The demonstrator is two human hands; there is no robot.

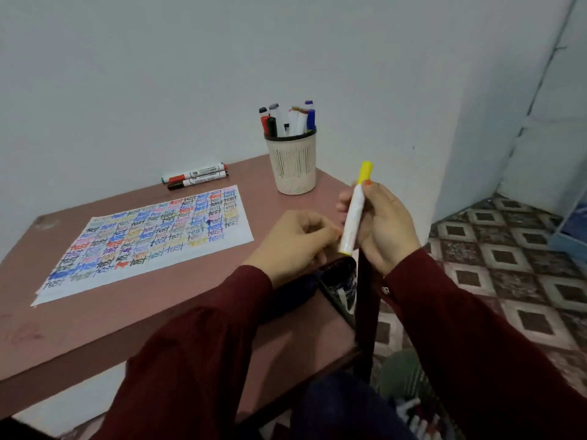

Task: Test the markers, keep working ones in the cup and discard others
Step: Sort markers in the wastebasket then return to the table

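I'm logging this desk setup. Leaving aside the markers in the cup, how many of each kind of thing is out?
Yellow-capped marker in the right hand: 1
Whiteboard markers lying by the wall: 2 clear; a green tip may be a third
Mesh cup: 1
Test sheet: 1
Dark pouch: 1
Total: 6

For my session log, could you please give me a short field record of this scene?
held: white marker with yellow cap, capped, in right hand
left hand: curled beside marker's lower end, grip unclear
cup: beige mesh cup, upright, several markers inside
paper: white sheet covered in coloured "test" words
aside: loose markers lying by the wall
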